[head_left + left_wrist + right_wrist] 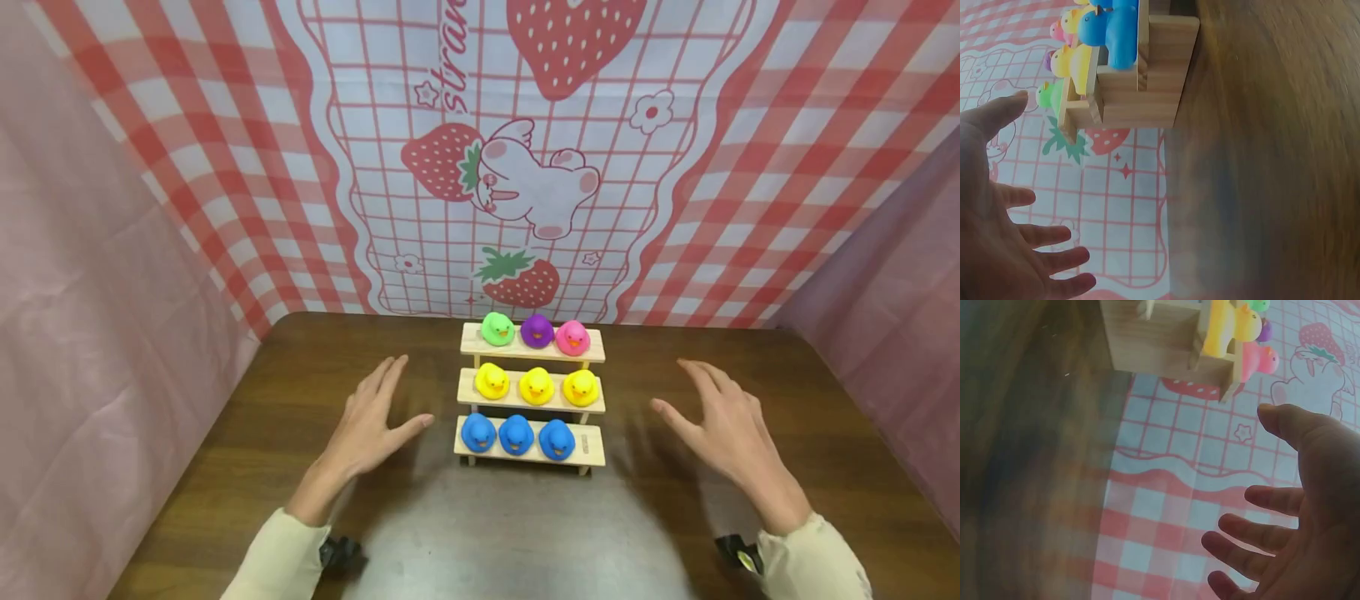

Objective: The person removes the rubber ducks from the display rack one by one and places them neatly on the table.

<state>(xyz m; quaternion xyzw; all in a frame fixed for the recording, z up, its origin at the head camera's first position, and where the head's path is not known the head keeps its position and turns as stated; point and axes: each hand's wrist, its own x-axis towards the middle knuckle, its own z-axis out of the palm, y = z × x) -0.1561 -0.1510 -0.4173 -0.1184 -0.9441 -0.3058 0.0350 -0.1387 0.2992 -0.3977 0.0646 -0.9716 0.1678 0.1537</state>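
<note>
A three-step wooden rack [592, 446] holds small rubber ducks in rows. Blue ducks [517, 435] sit on the bottom step, grouped toward its left end. Yellow ducks [537, 386] line the middle step. Along the top step stand a green duck [497, 329], a purple duck [537, 332] and a pink duck [573, 337]. My left hand [369, 425] hovers left of the rack, fingers extended and thumb pointing toward it. To the rack's right, my right hand [726, 429] is held likewise, apart from the rack and holding nothing.
The rack stands on a dark brown wooden table [300, 375] near its back edge. Behind hangs a red-and-white checked cloth [375, 233] with strawberry prints. Pink curtains [90, 333] flank both sides.
</note>
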